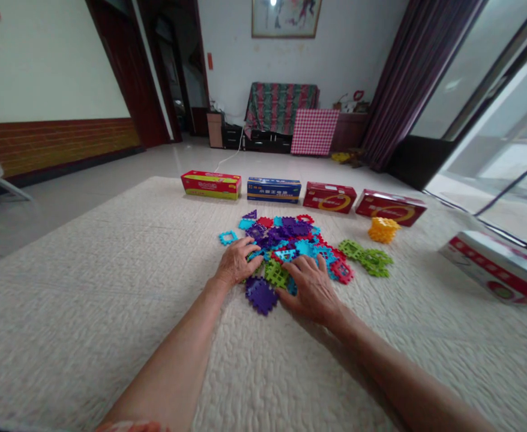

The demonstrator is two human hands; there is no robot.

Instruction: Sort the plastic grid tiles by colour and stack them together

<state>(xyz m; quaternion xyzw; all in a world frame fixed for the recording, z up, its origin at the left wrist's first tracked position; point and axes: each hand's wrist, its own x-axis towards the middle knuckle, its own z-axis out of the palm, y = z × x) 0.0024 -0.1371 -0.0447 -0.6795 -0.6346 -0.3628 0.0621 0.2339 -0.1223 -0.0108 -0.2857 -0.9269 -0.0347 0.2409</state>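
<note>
A loose heap of plastic interlocking tiles [295, 229] in purple, blue, red and green lies on the quilted mat. My left hand [237, 261] rests on the heap's left edge, fingers stretched over the pieces. On the near right side, my right hand [311, 288] lies with its fingers spread over blue and green tiles. Between the hands are a green tile [276, 273] and, nearer me, a flat purple tile [261, 295]. What lies under the palms is hidden. Some green tiles [374, 261] sit apart on the right, with a stack of yellow tiles [383, 230] behind them.
Beyond the heap stand a red and yellow-green box [212, 185], a blue box [273, 190] and two dark red boxes [330, 198]. A white and red box [500, 264] is at the right. The pale mat [110, 288] spreads around everything.
</note>
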